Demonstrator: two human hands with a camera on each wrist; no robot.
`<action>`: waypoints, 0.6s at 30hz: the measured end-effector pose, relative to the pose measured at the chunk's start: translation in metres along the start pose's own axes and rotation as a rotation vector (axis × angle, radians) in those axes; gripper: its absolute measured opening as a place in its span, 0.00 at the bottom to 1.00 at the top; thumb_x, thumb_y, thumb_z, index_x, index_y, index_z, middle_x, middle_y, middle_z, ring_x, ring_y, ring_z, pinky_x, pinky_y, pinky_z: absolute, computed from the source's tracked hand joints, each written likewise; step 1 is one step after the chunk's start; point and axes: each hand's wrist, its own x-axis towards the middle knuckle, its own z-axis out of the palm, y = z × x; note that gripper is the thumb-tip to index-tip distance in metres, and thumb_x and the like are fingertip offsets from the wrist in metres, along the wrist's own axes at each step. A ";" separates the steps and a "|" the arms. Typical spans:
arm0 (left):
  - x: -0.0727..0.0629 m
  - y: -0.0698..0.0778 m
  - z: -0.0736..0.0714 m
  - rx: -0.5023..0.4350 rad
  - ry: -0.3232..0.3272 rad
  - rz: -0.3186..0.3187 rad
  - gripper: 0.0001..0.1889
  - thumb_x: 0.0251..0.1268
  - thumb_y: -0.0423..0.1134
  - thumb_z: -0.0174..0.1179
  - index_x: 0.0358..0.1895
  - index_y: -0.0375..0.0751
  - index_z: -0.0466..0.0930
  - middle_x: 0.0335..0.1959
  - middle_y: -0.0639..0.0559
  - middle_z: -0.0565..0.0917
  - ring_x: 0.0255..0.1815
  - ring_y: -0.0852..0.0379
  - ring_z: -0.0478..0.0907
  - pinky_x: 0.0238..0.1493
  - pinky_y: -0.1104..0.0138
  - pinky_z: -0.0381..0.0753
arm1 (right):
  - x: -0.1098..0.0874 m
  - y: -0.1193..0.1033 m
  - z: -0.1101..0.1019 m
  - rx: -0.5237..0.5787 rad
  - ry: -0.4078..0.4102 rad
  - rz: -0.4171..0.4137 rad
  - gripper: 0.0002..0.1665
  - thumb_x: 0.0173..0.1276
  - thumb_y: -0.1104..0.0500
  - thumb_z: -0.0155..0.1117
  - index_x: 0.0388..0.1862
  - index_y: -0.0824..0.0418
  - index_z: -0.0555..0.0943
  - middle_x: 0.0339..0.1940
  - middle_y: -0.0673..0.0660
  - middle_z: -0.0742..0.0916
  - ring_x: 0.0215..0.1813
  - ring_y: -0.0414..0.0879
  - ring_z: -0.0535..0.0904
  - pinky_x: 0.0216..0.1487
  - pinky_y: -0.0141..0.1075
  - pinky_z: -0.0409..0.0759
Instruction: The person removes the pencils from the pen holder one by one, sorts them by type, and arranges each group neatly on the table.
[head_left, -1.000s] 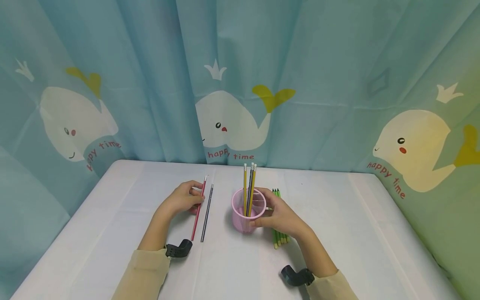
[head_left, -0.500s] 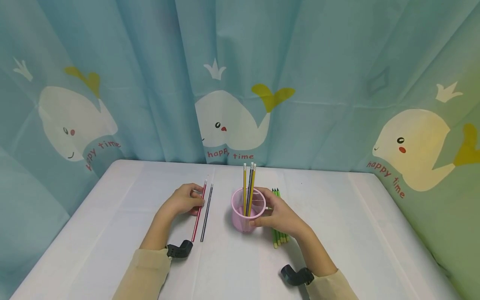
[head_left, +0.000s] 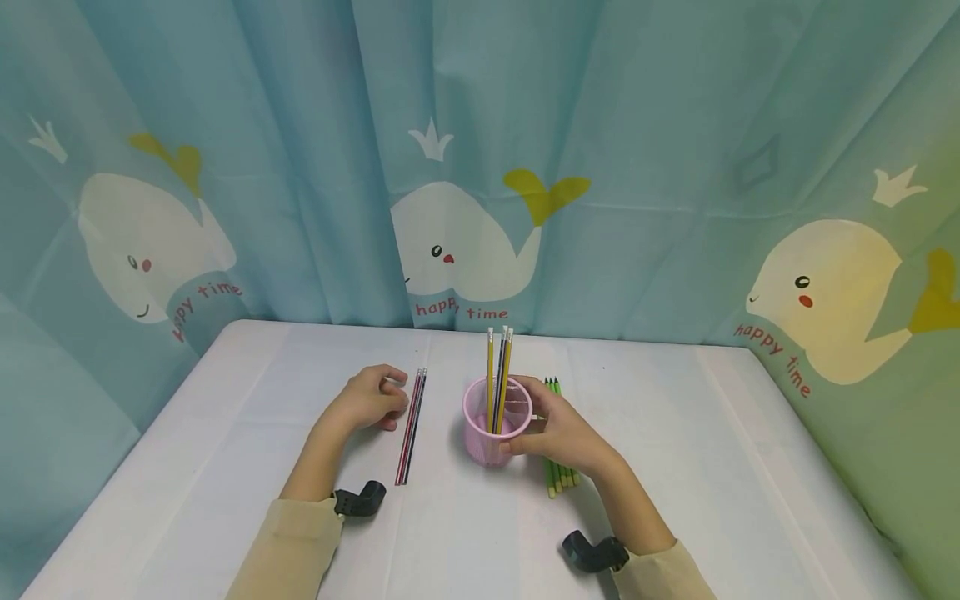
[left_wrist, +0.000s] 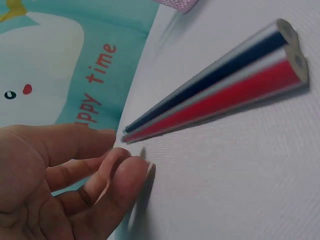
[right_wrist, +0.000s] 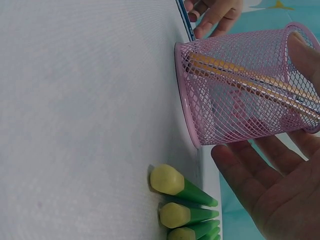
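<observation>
A red pencil (left_wrist: 225, 102) and a dark blue pencil (left_wrist: 215, 70) lie side by side on the table, their white-tipped ends toward the curtain. Just left of them, my left hand (head_left: 367, 400) holds nothing, its fingers loosely bent near the pencils' far ends. My right hand (head_left: 564, 433) grips a pink mesh pencil cup (head_left: 486, 450) from its right side, thumb toward the front and fingers behind. Yellow pencils (head_left: 491, 358) and a dark pencil (head_left: 500, 362) stand in that cup. The right wrist view shows the cup (right_wrist: 240, 90) upright, fingers along its wall.
Several green pencils (head_left: 558, 479) lie in a bunch right of the cup, partly under the right forearm's line of view. The white table (head_left: 712, 467) ends at a blue curtain (head_left: 645, 208) printed with whales.
The red pencil, held by my left hand before, has moved right to lie against the dark blue one and is let go. My right hand and the cup have stayed put.
</observation>
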 end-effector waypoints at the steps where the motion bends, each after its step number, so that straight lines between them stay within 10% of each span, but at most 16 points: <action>1: 0.000 0.000 -0.001 0.001 0.006 0.007 0.23 0.65 0.30 0.59 0.63 0.31 0.72 0.39 0.43 0.81 0.24 0.57 0.80 0.28 0.65 0.87 | 0.000 0.000 0.000 0.000 0.001 0.001 0.50 0.50 0.64 0.81 0.72 0.49 0.68 0.67 0.54 0.77 0.67 0.55 0.74 0.63 0.49 0.80; 18: -0.017 0.037 -0.004 -0.271 -0.017 0.309 0.19 0.72 0.35 0.58 0.64 0.37 0.73 0.51 0.36 0.77 0.42 0.41 0.82 0.39 0.60 0.89 | 0.000 -0.002 0.001 0.013 -0.003 0.005 0.51 0.51 0.64 0.81 0.72 0.50 0.67 0.68 0.55 0.76 0.69 0.57 0.72 0.64 0.51 0.78</action>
